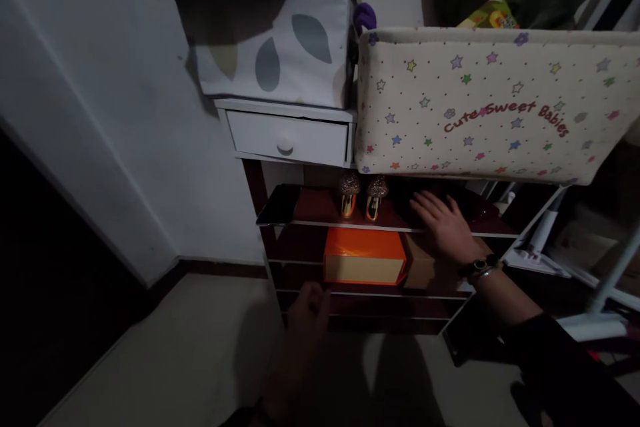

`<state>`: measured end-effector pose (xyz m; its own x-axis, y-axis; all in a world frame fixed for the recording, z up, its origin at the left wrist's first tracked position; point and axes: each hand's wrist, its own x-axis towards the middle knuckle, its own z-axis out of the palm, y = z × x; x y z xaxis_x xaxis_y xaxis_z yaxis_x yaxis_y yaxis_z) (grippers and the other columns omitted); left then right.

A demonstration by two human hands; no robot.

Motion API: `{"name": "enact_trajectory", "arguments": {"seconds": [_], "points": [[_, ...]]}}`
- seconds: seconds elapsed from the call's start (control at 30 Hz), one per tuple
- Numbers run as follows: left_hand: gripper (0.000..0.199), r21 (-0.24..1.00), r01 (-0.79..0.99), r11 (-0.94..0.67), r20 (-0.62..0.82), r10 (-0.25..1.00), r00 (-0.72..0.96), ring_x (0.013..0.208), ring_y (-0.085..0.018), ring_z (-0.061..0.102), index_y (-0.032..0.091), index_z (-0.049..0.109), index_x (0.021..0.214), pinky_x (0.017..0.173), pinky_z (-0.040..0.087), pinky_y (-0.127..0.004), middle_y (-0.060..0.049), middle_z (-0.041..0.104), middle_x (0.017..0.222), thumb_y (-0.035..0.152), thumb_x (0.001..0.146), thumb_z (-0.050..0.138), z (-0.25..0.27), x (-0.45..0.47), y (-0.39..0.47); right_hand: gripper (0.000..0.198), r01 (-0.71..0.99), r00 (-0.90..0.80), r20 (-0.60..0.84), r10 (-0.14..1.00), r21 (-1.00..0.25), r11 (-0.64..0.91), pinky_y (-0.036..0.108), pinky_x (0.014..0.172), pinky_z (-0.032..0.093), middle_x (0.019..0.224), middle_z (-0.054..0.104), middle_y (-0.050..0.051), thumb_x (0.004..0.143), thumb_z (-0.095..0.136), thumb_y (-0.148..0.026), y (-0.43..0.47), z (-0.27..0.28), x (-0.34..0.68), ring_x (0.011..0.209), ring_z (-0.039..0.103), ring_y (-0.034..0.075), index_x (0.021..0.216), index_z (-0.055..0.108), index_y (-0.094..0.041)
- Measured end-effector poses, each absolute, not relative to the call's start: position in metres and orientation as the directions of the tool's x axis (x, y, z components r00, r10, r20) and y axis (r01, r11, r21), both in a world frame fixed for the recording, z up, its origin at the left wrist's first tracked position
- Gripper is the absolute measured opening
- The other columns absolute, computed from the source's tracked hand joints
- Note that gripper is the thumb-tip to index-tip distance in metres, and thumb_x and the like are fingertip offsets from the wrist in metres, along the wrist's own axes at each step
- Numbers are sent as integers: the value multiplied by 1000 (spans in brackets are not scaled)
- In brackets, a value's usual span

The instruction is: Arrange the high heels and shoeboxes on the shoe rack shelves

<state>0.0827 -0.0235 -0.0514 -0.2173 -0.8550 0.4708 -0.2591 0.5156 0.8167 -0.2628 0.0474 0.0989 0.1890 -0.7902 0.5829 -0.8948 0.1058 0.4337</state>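
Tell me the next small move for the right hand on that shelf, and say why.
Probably slide the right hand left toward the pair of glittery gold shoes. It lies flat and open on the dark red shelf beside them, holding nothing, and they are the nearest loose thing. The left hand hangs lower, in front of the orange box, in shadow.
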Motion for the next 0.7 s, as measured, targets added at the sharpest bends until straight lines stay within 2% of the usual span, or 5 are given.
{"name": "enact_trajectory", "arguments": {"seconds": [0.17,0.27,0.37,0.43,0.7], "points": [[34,833,-256,490,459,-871,-175,58,-10,43,15,49,85,56,37,-22,2,40,65,47,96,53,-48,89,-26,52,-850,-303,707,-639,102,516,53,97,47,142,53,13,96,49,-29,54,94,-268,125,47,36,146,51,-13],[33,831,-239,503,477,-864,-163,58,-10,42,16,48,84,57,37,-22,2,39,65,46,96,54,-48,88,-25,52,-955,18,747,-664,210,210,46,110,39,147,50,13,95,49,-22,43,106,-237,134,43,28,146,48,-10],[32,841,-235,487,455,-872,-179,62,-11,45,15,51,87,61,38,-22,1,44,68,46,97,54,-49,87,-24,59,-888,421,536,-732,407,-212,42,121,27,161,35,2,97,41,-13,21,115,-199,148,30,17,156,36,-17],[33,857,-222,464,428,-883,-192,63,-11,44,15,51,89,60,37,-23,2,43,68,46,97,54,-50,87,-24,58,-834,494,442,-748,486,-263,44,122,23,165,25,-3,101,36,-13,9,113,-185,154,20,15,158,32,-21],[36,897,-166,410,385,-908,-166,63,-11,42,15,48,89,60,36,-24,2,42,69,50,96,55,-54,95,-28,52,-919,-146,713,-685,159,362,54,99,36,130,61,14,96,47,-24,12,102,-193,118,47,35,146,51,-11]]}}
